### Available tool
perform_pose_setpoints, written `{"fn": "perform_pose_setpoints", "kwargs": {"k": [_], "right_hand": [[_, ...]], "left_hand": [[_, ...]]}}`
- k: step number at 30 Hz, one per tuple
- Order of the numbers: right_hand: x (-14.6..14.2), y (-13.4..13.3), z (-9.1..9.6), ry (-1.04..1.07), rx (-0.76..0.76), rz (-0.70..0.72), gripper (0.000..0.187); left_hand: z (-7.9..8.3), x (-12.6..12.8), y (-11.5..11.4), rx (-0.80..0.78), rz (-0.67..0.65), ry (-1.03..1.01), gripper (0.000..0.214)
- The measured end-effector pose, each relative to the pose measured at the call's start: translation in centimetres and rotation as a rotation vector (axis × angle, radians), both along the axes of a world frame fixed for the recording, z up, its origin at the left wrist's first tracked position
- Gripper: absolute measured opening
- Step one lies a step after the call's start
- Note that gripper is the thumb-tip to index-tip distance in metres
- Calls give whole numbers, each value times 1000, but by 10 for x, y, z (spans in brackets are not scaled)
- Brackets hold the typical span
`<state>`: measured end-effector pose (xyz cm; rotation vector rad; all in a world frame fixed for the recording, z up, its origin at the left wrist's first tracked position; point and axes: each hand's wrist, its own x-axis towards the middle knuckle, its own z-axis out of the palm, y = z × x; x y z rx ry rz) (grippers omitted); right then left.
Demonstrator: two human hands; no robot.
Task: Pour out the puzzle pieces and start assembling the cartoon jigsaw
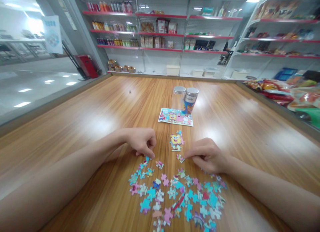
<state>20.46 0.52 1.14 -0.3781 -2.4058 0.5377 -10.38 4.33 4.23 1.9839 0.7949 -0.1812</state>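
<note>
My left hand point(141, 141) is closed, its fingers curled down and its fingertips on a blue puzzle piece point(148, 158) at the upper left of the loose pieces. My right hand point(208, 155) has its fingers bent together, with the index fingertip at the edge of a pink and white puzzle piece point(180, 158) on the table. Just above that piece lies a small joined section point(176, 139) showing a yellow cartoon face. Another pink piece point(159, 164) rests between the hands. Loose blue, pink and white puzzle pieces point(178, 185) spread below them.
A printed picture sheet point(175, 117) lies beyond the joined section. Behind it stand a clear jar point(178, 99) and a printed can point(190, 101) with silver lids. Snack bags point(277, 92) line the wooden table's point(112, 102) right side. Stocked shelves point(162, 34) stand behind.
</note>
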Motion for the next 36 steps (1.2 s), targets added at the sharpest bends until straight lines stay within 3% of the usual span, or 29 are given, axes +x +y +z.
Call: {"fn": "perform_pose_setpoints", "kwargs": {"k": [7,14,27,36], "right_hand": [[-3,0,-1,-85,8,26,32],[-1,-1,-2,-71,-24,128,32],[-1,-4,2,-143,-117,204,48],[-1,-3,1,-146,-146,193,46]], "left_hand": [[7,7,-5,28,9,61,40],[14,21,-14,211,38,236,58],[11,18,-11,206,40,174,62],[7,16,-9,220,27,161,62]]}}
